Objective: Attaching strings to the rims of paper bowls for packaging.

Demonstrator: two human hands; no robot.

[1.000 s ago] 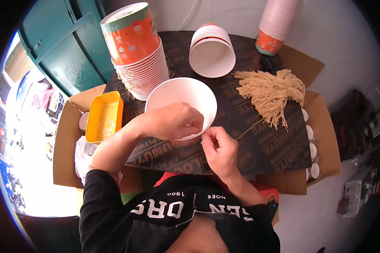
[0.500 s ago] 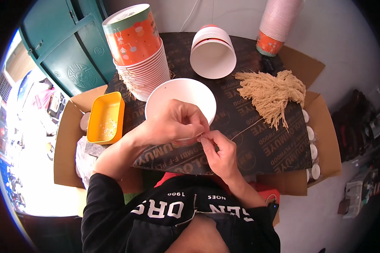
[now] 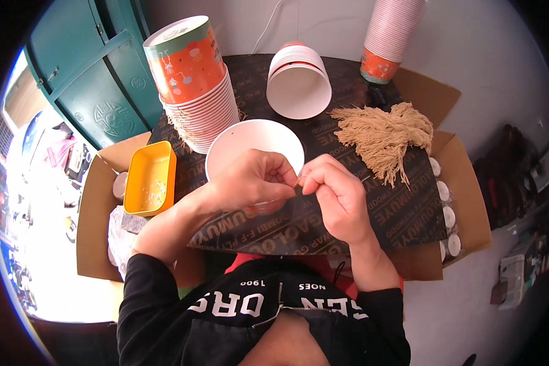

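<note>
My left hand (image 3: 256, 178) is closed in a pinch over the near rim of a white-lined paper bucket (image 3: 250, 135). Against its fingertips, the thumb and fingers of my right hand (image 3: 337, 198) pinch too. Something tiny sits where the fingertips meet, too small to make out. To the right of the hands lies a bundle of tan strings (image 3: 384, 137). A yellow tray (image 3: 172, 177) holding small pale bits stands left of my left forearm.
A tall stack of orange and green paper buckets (image 3: 189, 73) stands upside down at the back left, tan strings hanging by its rims. Other nested buckets (image 3: 299, 91) lie at the back middle; another stack (image 3: 387, 43) is far right. Cardboard boxes (image 3: 94, 213) flank the dark table (image 3: 402, 207).
My right hand has moved up and turned, its fingers now higher beside my left fingertips. The strand that ran from it toward the string bundle no longer shows. The view has shifted slightly.
</note>
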